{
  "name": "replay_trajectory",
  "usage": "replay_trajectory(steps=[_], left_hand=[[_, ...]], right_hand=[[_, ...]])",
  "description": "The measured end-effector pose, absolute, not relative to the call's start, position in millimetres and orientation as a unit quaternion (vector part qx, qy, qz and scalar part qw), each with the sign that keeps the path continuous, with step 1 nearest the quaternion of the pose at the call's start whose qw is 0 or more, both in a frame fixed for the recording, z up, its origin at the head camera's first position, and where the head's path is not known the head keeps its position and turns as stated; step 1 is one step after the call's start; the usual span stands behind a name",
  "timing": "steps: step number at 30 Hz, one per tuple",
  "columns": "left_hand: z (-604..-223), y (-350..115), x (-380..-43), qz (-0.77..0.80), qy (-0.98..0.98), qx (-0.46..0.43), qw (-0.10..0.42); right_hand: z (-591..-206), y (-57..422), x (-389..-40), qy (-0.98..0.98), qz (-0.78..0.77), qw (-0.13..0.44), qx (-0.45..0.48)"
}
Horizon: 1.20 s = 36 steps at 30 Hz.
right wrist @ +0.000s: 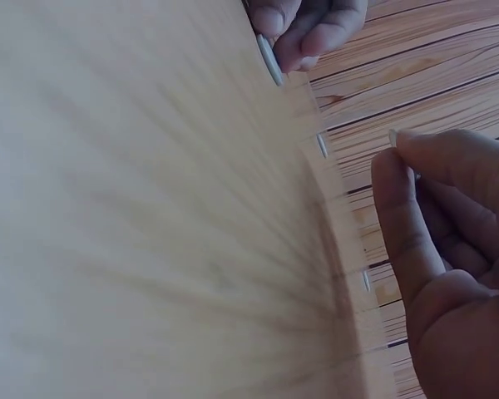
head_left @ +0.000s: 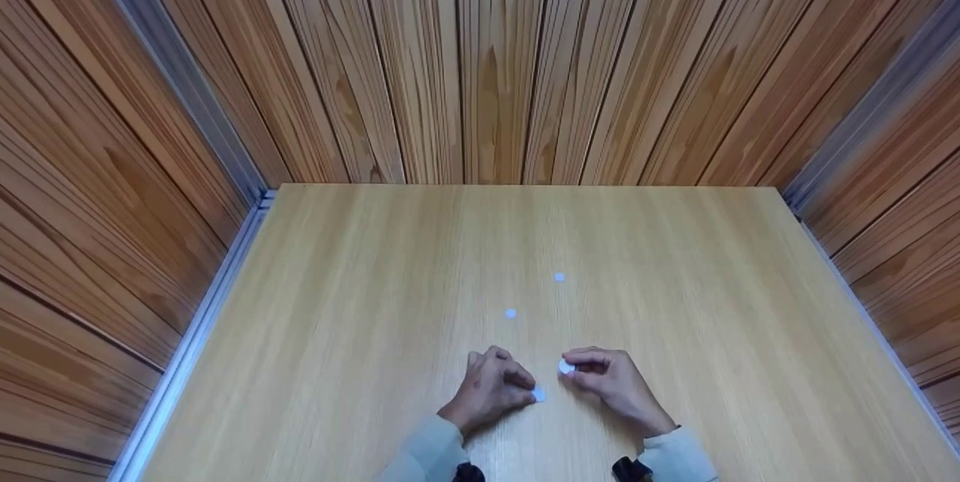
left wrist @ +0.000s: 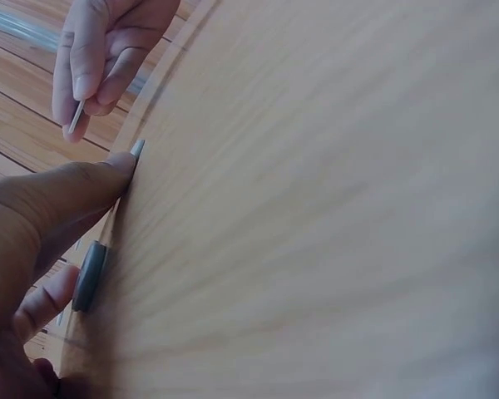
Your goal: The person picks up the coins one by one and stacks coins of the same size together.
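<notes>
My left hand [head_left: 491, 386] is low over the table and pinches a small white disc [head_left: 538, 395] between thumb and fingertip, right at the tabletop. To its right, my right hand [head_left: 611, 381] holds another white disc [head_left: 566, 366] by its edge between thumb and forefinger; the right wrist view shows this disc [right wrist: 392, 138] raised off the surface. Farther back on the table lie two more discs, a nearer one [head_left: 511, 313] and a farther one [head_left: 559, 277]. In the left wrist view a dark-looking disc [left wrist: 89, 276] appears edge-on beside the left fingers; whether they touch it I cannot tell.
The pale wooden tabletop [head_left: 360, 302] spreads around both hands. Wood-plank walls [head_left: 495, 61] rise at the back and both sides, with metal rails [head_left: 195, 362] along the table's side edges. Dark wrist devices [head_left: 631, 469] sit at the light sleeves [head_left: 679, 456].
</notes>
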<state>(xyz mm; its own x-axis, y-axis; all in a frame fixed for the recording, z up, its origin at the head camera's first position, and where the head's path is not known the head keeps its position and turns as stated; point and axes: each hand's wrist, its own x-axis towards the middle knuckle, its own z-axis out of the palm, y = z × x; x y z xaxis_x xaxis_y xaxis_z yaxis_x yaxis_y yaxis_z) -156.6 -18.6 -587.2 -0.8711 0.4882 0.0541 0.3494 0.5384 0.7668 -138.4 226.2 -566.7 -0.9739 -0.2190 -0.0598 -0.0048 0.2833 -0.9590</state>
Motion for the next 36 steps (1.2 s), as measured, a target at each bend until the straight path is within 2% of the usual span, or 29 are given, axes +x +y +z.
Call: replay_trajectory(steps=[6,18,36], left_hand=[[-587,-18,-159,0.411,0.876,0.231,0.096],[-588,-19,-158,0.416,0.873,0.240,0.083],[-587,-19,-156,0.413,0.875,0.244,0.066]], right_hand=[[-571,225,-135,0.805,-0.578,0.102,-0.083],[-575,215,-124,0.784,-0.598,0.121,-0.115],[-575,197,-121,0.832,-0.529,0.097,-0.135]])
